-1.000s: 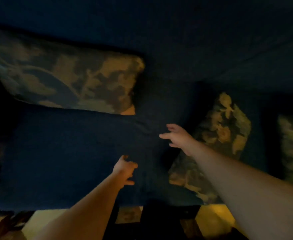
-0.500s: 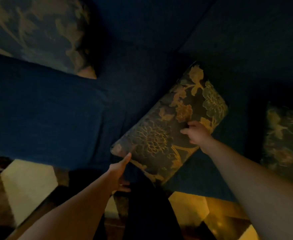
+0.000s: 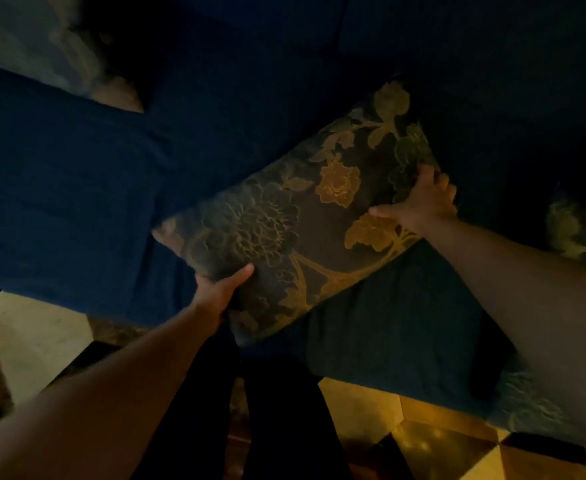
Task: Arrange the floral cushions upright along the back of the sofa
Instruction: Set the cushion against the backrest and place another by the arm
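The dark blue sofa (image 3: 77, 188) fills most of my view, dim and deep. On its seat lie three floral cushions: one blurred at the far left (image 3: 42, 53), one at the right edge (image 3: 582, 230), and the middle cushion (image 3: 302, 216), which sits tilted across the seat front. My left hand (image 3: 220, 289) grips its lower left edge, thumb on top. My right hand (image 3: 423, 202) clutches its right end, fingers curled over.

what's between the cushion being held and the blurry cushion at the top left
In the head view, only bare dark blue sofa fabric lies between the held floral cushion and the blurred cushion at top left; nothing rests on that stretch.
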